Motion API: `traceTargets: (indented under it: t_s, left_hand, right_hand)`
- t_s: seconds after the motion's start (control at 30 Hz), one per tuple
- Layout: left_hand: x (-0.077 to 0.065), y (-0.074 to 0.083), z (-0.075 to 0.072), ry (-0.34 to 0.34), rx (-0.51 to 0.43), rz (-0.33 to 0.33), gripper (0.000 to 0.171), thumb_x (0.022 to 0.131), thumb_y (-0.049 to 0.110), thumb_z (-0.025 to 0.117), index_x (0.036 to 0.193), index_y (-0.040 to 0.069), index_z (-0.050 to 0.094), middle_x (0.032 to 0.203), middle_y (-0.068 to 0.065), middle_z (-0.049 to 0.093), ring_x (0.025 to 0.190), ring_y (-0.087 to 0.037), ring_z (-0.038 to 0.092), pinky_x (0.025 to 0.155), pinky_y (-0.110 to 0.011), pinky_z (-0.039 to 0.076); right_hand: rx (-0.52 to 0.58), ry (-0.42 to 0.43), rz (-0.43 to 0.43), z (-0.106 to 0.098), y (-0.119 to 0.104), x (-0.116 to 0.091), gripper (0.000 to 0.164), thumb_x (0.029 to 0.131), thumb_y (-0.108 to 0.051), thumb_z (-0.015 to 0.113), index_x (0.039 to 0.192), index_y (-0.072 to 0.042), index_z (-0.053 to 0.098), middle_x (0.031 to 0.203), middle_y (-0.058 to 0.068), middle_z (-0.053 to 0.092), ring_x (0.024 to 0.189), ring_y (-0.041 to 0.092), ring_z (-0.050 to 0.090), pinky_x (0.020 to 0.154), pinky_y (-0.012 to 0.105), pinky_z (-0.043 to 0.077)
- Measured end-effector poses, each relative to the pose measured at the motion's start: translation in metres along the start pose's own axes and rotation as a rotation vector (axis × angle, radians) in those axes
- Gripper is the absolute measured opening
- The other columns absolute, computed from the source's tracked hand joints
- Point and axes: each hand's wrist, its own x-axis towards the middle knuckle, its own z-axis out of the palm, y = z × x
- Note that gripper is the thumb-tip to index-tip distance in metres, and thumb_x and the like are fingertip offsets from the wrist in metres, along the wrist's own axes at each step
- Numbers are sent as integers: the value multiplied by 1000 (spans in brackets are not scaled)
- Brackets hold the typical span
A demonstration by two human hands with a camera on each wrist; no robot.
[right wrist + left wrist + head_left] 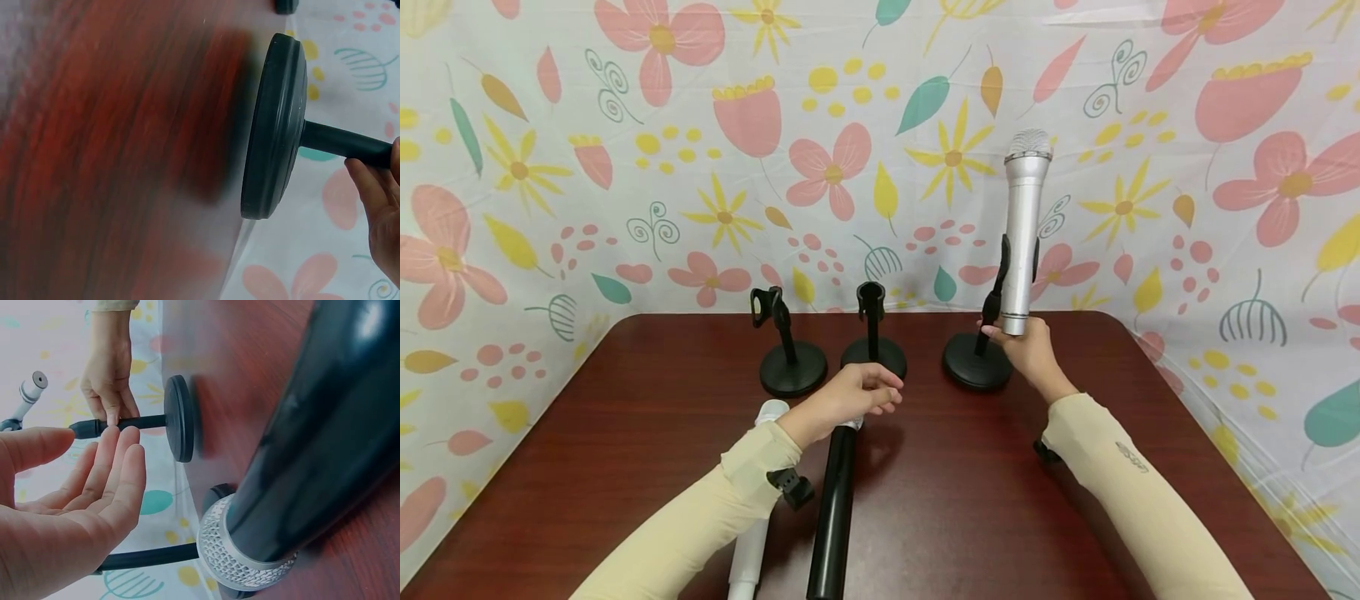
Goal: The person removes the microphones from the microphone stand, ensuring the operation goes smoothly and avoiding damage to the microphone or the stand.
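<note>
My right hand grips the pole of the right black microphone stand, below its clip. A silver microphone sits upright in that clip, mesh head up. Whether the round base touches the table is hard to tell. My left hand hovers with loosely bent fingers and holds nothing. Beneath it lie a black microphone with a silver mesh head and, to its left, a white microphone partly hidden by the sleeve. In the left wrist view, the black microphone looms close beside the left hand.
Two more black stands, one on the left and one in the middle, stand near the table's back edge with bare clips. Behind the brown table hangs a flower-printed cloth.
</note>
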Motion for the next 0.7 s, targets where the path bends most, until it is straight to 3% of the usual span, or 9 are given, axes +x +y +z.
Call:
traceTargets:
  t_s: [0.17, 0.37, 0.5, 0.7]
  left_hand:
    - [-3, 4, -1, -16, 3, 27, 22, 98, 10, 54, 117, 0, 61, 106, -17, 67, 97, -26, 65, 85, -33, 54]
    - [-3, 10, -1, -21, -18, 51, 23, 98, 11, 55, 117, 0, 61, 109, -19, 66, 97, -24, 66, 86, -34, 54]
    - [-6, 19, 1, -23, -40, 77, 22, 98, 10, 55, 117, 0, 62, 108, -16, 67, 96, -22, 67, 86, -35, 54]
    - [-12, 37, 2, -36, -85, 156, 24, 98, 10, 56, 118, -1, 61, 108, -15, 67, 100, -28, 66, 88, -37, 54]
  right_hand:
    - [31, -12, -36, 1, -8, -6, 30, 89, -23, 71, 97, 6, 66, 98, 21, 70, 84, 17, 66, 69, 17, 51]
    - [12, -33, -112, 1, -16, -13, 22, 89, -21, 71, 92, 1, 70, 98, 14, 72, 78, 5, 58, 62, 20, 41]
    - [11, -52, -171, 0, -21, -19, 22, 89, -19, 71, 99, 0, 74, 99, 11, 73, 83, -1, 61, 65, 15, 44]
    - [38, -80, -210, -3, -44, -34, 22, 88, -13, 72, 104, 3, 73, 97, 13, 73, 91, 3, 65, 73, 10, 48]
